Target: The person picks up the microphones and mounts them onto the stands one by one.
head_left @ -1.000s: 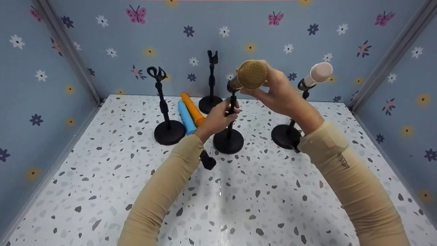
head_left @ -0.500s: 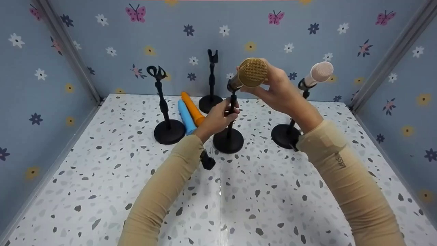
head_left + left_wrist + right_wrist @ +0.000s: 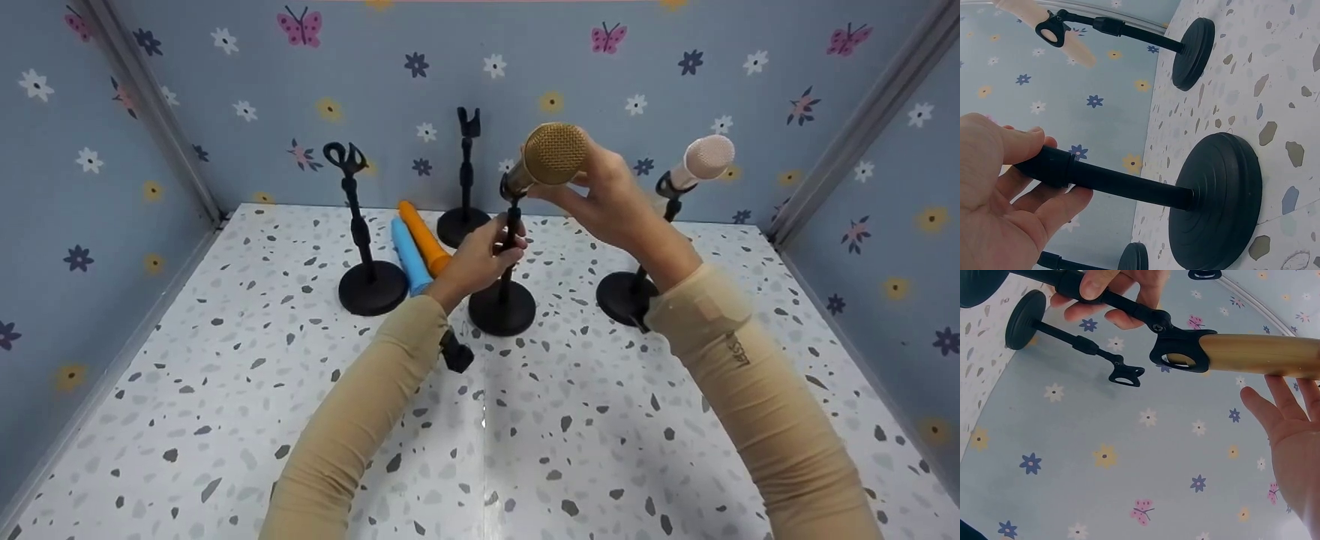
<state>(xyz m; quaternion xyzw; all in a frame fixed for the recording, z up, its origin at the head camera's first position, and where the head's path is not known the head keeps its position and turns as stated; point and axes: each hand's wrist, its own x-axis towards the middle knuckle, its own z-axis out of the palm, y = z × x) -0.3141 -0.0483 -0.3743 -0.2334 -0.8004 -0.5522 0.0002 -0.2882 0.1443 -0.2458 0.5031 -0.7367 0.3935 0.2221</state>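
Note:
The gold microphone (image 3: 555, 155) sits in the clip of the middle black stand (image 3: 503, 309), its head tilted up toward the head camera. My right hand (image 3: 611, 199) holds the microphone's body from the right. In the right wrist view, fingers of the right hand (image 3: 1297, 439) reach behind the gold body (image 3: 1264, 354), beyond the black clip (image 3: 1182, 351). Lower down, my left hand (image 3: 476, 259) grips the stand's pole. The left wrist view shows the left hand (image 3: 1010, 197) curled round the thick collar (image 3: 1050, 166), above the round base (image 3: 1216, 202).
A white microphone (image 3: 709, 157) rests in a stand (image 3: 626, 298) at the right. Empty stands are at the left (image 3: 373, 288) and back (image 3: 463, 227). Orange (image 3: 424, 240) and blue (image 3: 409, 259) microphones lie between them. A black piece (image 3: 456, 352) shows beside the left sleeve.
The gold microphone's head has risen slightly, and the right forearm has shifted a little to the left. The left hand keeps its place on the pole.

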